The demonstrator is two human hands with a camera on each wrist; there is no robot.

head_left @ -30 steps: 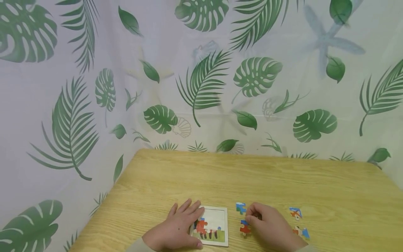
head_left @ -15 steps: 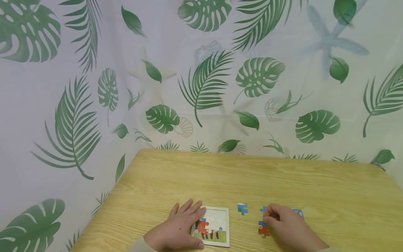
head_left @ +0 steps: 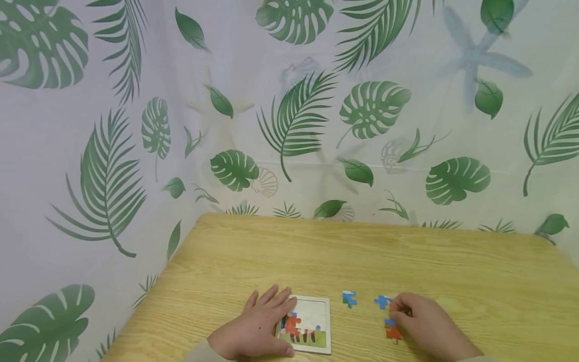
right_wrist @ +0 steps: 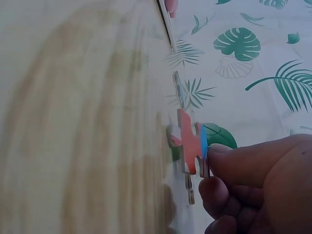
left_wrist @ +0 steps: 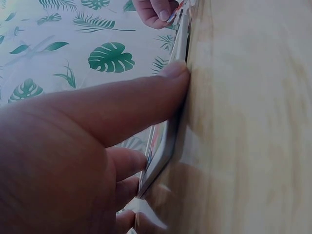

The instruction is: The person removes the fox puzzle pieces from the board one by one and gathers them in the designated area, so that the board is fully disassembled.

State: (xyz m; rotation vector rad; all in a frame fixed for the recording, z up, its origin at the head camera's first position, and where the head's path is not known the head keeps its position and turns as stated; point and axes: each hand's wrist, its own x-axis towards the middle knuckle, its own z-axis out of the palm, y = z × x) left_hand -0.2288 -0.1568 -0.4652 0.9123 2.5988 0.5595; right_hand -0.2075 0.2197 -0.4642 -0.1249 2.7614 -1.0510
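A square puzzle tray (head_left: 328,324) with a pale rim lies near the table's front, its lower part filled with a red, green and striped picture. My left hand (head_left: 255,329) rests on its left side, fingers spread and the thumb at the near edge. To the right, my right hand (head_left: 422,322) pinches a red and blue jigsaw piece (head_left: 392,331) between thumb and forefinger. The right wrist view shows this jigsaw piece (right_wrist: 192,141) tilted on edge, its knobs and notches visible. Just beyond the right fingertips lies a loose blue jigsaw piece (head_left: 381,301).
Another loose blue and green piece (head_left: 349,297) lies between the tray and the right hand. The wood-grain table (head_left: 289,256) reaches back to a white leaf-print cloth (head_left: 307,196), which also hangs along the left side.
My right hand has moved right with the red and blue jigsaw piece, uncovering the loose blue one. Pieces farther right are now hidden behind that hand. The left hand stays on the tray.
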